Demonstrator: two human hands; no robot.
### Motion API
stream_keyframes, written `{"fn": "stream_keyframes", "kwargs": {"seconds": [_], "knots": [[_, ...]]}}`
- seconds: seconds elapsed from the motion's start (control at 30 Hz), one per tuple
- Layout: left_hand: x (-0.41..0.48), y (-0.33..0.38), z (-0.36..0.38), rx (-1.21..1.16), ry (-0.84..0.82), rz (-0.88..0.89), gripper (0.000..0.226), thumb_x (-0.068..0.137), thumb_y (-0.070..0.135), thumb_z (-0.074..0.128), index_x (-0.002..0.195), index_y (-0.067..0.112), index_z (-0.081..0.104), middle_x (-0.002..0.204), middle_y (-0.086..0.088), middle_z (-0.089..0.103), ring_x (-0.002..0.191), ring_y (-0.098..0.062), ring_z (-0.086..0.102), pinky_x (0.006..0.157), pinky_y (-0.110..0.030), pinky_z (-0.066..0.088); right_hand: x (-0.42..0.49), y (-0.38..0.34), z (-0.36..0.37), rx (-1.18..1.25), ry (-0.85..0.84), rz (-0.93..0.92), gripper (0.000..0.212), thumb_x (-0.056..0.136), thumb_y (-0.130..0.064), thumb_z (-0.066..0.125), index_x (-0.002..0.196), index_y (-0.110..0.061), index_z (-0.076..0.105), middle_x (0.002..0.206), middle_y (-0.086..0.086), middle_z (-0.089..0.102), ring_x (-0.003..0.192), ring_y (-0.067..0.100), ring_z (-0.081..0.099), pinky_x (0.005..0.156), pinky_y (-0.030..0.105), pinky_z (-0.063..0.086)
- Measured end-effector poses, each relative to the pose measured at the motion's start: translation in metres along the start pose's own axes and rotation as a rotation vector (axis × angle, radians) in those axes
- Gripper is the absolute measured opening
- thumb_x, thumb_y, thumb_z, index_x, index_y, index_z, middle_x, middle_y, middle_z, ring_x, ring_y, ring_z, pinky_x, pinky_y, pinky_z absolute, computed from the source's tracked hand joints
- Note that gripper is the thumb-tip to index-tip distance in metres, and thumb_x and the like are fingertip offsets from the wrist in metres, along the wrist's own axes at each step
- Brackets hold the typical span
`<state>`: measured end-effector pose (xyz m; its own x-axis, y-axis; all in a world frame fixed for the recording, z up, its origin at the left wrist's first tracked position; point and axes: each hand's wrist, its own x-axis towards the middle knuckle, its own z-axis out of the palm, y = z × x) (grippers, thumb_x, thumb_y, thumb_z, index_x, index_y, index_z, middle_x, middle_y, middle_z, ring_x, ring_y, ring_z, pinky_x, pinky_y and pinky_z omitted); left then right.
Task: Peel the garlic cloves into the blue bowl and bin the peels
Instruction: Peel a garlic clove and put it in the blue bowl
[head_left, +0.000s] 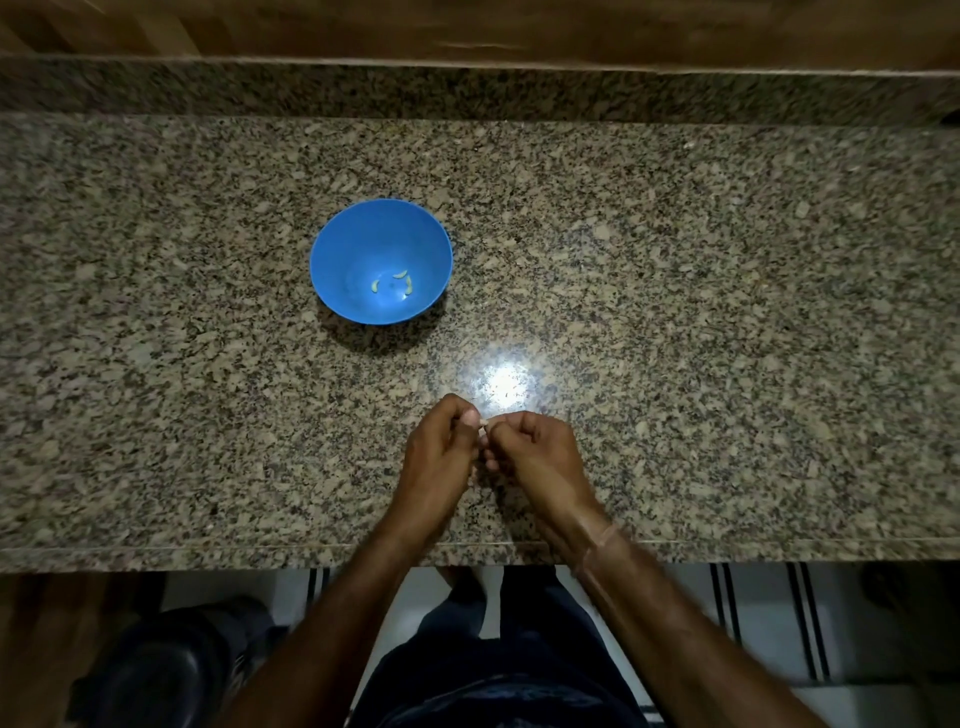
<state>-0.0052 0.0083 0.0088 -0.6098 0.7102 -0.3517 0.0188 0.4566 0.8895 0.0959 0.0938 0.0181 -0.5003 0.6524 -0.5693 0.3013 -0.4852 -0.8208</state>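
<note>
1. My left hand (441, 447) and right hand (530, 447) meet just above the tabletop (675, 312), near its front edge. Each grip is closed, with curled fingers pinching one small pale garlic clove (484, 427) between them. Only a sliver of it shows, so I cannot tell how much skin is left on it.
2. The clove is tiny and probably slick once bare. If I pinch too hard while tearing the skin, it could shoot out of both grips. It might then roll over the front edge onto the floor.
3. The blue bowl (332, 228) stands well apart from my hands, further back and to the left. A few peeled cloves (400, 283) lie in its bottom. A careless toss from here could miss it or bounce off the rim, so I judge a carried drop to be safer.
4. The peel is thin and pale, and the speckled stone would hide any flakes that fall. The bright glare (501, 384) just beyond my hands makes them harder to see. Flakes may also cling to my fingers and end up in the bowl with the clove.
5. A dark round thing (171, 670) sits on the floor at lower left. It may be the bin, but I cannot tell. If it is, loose peels carried that way could drift and scatter before they reach it.
</note>
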Motion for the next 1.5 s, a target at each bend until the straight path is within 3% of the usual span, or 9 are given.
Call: {"fn": "stream_keyframes", "kwargs": {"seconds": [0.1, 0.27, 0.43, 0.53, 0.6, 0.8, 1.1, 1.37, 1.5], "knots": [[0.001, 0.002, 0.004, -0.210, -0.054, -0.193, 0.030, 0.111, 0.028, 0.042, 0.085, 0.015, 0.052, 0.070, 0.002, 0.051, 0.065, -0.015, 0.044, 0.059, -0.032, 0.036, 0.000, 0.005, -0.003, -0.248, 0.068, -0.206, 0.005, 0.095, -0.008, 0.071, 0.092, -0.009, 0.074, 0.079, 0.002, 0.077, 0.071, 0.013, 0.075, 0.065, 0.021, 0.057], [0.004, 0.009, 0.008, -0.258, -0.022, -0.220, 0.033, 0.110, 0.024, 0.041, 0.078, 0.021, 0.048, 0.067, 0.003, 0.047, 0.060, -0.013, 0.042, 0.055, -0.030, 0.033, 0.004, 0.007, -0.004, -0.252, 0.063, -0.259, 0.006, 0.094, -0.005, 0.070, 0.094, -0.010, 0.074, 0.079, 0.000, 0.078, 0.072, 0.011, 0.076, 0.067, 0.021, 0.058], [0.005, 0.001, 0.010, -0.083, 0.050, -0.139, 0.035, 0.110, 0.033, 0.044, 0.080, 0.017, 0.049, 0.071, -0.002, 0.047, 0.063, -0.016, 0.043, 0.061, -0.037, 0.036, 0.008, 0.015, -0.011, -0.422, 0.138, -0.357, 0.009, 0.098, -0.013, 0.070, 0.098, -0.017, 0.079, 0.085, -0.009, 0.077, 0.079, 0.005, 0.072, 0.072, 0.021, 0.058], [0.006, 0.000, 0.011, 0.078, 0.120, -0.053, 0.035, 0.109, 0.030, 0.047, 0.077, 0.018, 0.046, 0.065, 0.003, 0.043, 0.057, -0.009, 0.038, 0.061, -0.030, 0.037, 0.013, 0.021, -0.015, -0.536, 0.168, -0.411, 0.021, 0.100, -0.009, 0.064, 0.112, -0.016, 0.079, 0.103, -0.007, 0.078, 0.096, 0.005, 0.072, 0.088, 0.032, 0.060], [0.007, 0.000, 0.012, 0.143, 0.145, -0.001, 0.033, 0.109, 0.029, 0.049, 0.077, 0.019, 0.046, 0.064, 0.005, 0.044, 0.056, -0.007, 0.037, 0.054, -0.023, 0.032, 0.014, 0.021, -0.015, -0.514, 0.162, -0.447, 0.021, 0.100, -0.012, 0.066, 0.116, -0.017, 0.078, 0.106, -0.009, 0.076, 0.100, 0.006, 0.071, 0.089, 0.036, 0.060], [0.007, -0.001, 0.016, 0.257, 0.176, 0.050, 0.031, 0.107, 0.027, 0.051, 0.077, 0.018, 0.049, 0.066, 0.002, 0.051, 0.060, -0.009, 0.043, 0.052, -0.026, 0.029, 0.012, 0.015, -0.012, -0.338, 0.076, -0.379, 0.006, 0.096, -0.017, 0.075, 0.097, -0.017, 0.081, 0.089, -0.010, 0.079, 0.087, 0.006, 0.074, 0.081, 0.032, 0.061], [0.008, 0.001, 0.017, 0.134, 0.109, -0.051, 0.035, 0.109, 0.022, 0.046, 0.074, 0.028, 0.048, 0.072, 0.006, 0.052, 0.064, -0.003, 0.044, 0.057, -0.026, 0.034, 0.017, 0.019, -0.012, -0.218, 0.076, -0.284, 0.006, 0.093, -0.014, 0.077, 0.097, -0.015, 0.081, 0.092, -0.005, 0.080, 0.093, 0.012, 0.076, 0.090, 0.040, 0.062], [0.010, -0.008, 0.019, 0.143, 0.205, -0.001, 0.017, 0.093, 0.029, 0.075, 0.088, 0.021, 0.060, 0.078, 0.004, 0.063, 0.069, -0.008, 0.059, 0.057, -0.022, 0.048, 0.022, 0.021, -0.021, -0.244, 0.139, -0.268, 0.007, 0.096, -0.019, 0.075, 0.092, -0.017, 0.081, 0.087, -0.005, 0.079, 0.088, 0.012, 0.075, 0.087, 0.041, 0.062], [0.010, -0.009, 0.017, 0.226, 0.230, 0.096, 0.016, 0.095, 0.027, 0.072, 0.082, 0.021, 0.067, 0.075, 0.006, 0.065, 0.071, -0.008, 0.061, 0.059, -0.023, 0.048, 0.024, 0.022, -0.024, -0.272, 0.167, -0.280, 0.007, 0.096, -0.022, 0.075, 0.091, -0.019, 0.080, 0.087, -0.006, 0.078, 0.088, 0.011, 0.075, 0.085, 0.041, 0.062]]}}
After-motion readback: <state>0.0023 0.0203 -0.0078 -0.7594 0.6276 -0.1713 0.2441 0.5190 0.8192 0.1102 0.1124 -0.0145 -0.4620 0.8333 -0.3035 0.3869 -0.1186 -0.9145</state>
